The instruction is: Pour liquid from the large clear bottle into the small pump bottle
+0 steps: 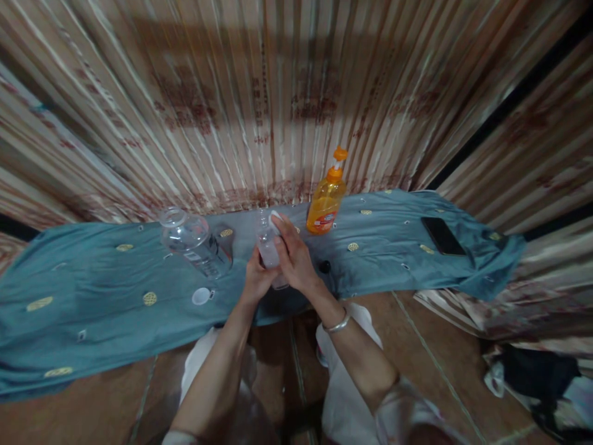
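Two bare forearms rise from the bottom of the frame, the right one wearing a silver bangle (pixel 337 323) at the wrist. They meet at centre frame over a small clear bottle (pixel 269 252), which looks empty, though blur makes that uncertain. The left hand (pixel 257 276) wraps the bottle's lower body from below and behind, fingers closed on it. The right hand (pixel 293 256) curls round its upper side, with a white cap (pixel 276 217) at the fingertips over the bottle's mouth.

The bottle is held just above a teal cloth (pixel 92 278) crossing the middle of the frame. Left of the hands a large clear jar (pixel 194 242) lies tilted on the cloth, seemingly empty, with a white lid (pixel 201 296) below it. Just right of centre an orange pump bottle (pixel 327 196) stands upright, nearly full of orange liquid. A black phone (pixel 443 235) lies flat at right.
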Demonstrator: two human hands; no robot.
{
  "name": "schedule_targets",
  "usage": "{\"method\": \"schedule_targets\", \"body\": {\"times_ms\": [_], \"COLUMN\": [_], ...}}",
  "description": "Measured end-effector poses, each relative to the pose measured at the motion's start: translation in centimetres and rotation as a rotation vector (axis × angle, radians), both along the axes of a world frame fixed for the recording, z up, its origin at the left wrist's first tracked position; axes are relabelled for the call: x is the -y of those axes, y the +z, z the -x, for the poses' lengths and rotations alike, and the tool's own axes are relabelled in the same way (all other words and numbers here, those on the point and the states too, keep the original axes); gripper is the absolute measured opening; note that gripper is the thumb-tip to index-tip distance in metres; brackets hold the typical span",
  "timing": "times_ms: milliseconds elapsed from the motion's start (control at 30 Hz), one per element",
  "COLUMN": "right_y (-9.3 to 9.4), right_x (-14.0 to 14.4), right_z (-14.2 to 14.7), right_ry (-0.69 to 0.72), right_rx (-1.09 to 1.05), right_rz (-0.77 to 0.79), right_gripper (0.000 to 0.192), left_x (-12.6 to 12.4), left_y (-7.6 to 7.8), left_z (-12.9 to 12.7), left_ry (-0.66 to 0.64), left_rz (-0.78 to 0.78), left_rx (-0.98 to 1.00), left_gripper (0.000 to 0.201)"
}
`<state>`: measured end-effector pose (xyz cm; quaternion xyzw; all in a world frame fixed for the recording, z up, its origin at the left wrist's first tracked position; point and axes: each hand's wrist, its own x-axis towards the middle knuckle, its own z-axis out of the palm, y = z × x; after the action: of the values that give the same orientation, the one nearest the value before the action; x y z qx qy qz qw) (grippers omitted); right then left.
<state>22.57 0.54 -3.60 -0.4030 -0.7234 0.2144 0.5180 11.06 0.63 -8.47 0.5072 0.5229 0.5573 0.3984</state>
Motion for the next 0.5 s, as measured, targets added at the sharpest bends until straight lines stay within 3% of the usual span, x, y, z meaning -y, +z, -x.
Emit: {"method": "schedule_targets", "body": {"times_ms": [133,300,500], "right_y": [0.3,-0.8,-1.8], "right_x": [-1.9,-4.0,-2.0], "right_z": [-0.5,-0.9,-0.8], "right_ry": [0.039,0.1,0.05], "right_rx": [-0.076,-0.13,0.002], "right_rz": [0.074,0.212,0.207], "right_gripper": [0.044,0.044,0.039], "left_x": [0.1,0.2,-0.1], "left_y": [0.3,0.3,0.3], "left_z": [0.0,-0.1,0.3], "left_ry": [-0.044,-0.073,-0.042], "left_rz": [0.087,0.09,0.06], "left_rx": [-0.027,-0.016,0.038], "left_gripper": [0.075,0.067,0.07]}}
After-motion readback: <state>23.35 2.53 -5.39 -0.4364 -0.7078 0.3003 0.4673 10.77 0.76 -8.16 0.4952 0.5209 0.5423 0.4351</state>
